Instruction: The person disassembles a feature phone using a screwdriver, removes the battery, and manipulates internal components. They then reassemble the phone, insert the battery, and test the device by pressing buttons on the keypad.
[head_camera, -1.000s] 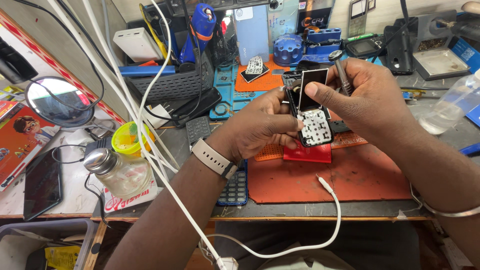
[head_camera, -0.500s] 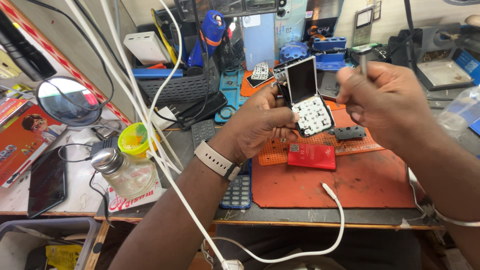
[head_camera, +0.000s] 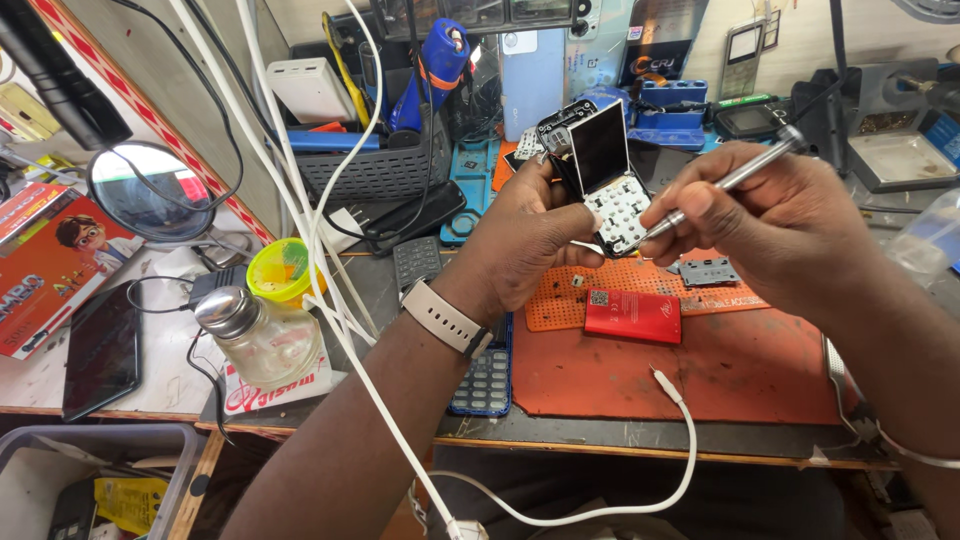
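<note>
- The opened keypad phone (head_camera: 605, 185) is held up above the counter (head_camera: 640, 435), over the orange perforated mat (head_camera: 640, 290). Its dark screen faces the camera, and below the screen sits the bare white key-contact sheet, with no outer shell visible around it.
- The left hand (head_camera: 525, 240) has its grip wrapped around the phone's back and left edge, thumb pressed near the contact sheet.
- The right hand (head_camera: 790, 220) pinches a slim metal screwdriver (head_camera: 725, 185) between thumb and fingers; its tip touches the lower right of the contact sheet.
- Judging by what lies about, the stripping-down looks well along: the front is already off and the board face is exposed, while the screen and board are not yet separated.
- A red battery (head_camera: 633, 315) lies flat on the red work mat (head_camera: 700, 370), just below the hands, apart from the phone.
- A grey keypad piece (head_camera: 708, 271) rests on the orange mat, right of the battery; whether it belongs to this phone cannot be told.
- A white charging cable (head_camera: 640, 480) loops over the counter's front edge.
- Further left stand a glass bottle with a metal cap (head_camera: 255, 335), a yellow-green cup (head_camera: 283, 270) and a round mirror (head_camera: 145, 190).
- A dark flat phone (head_camera: 100, 350) lies near the left edge.
</note>
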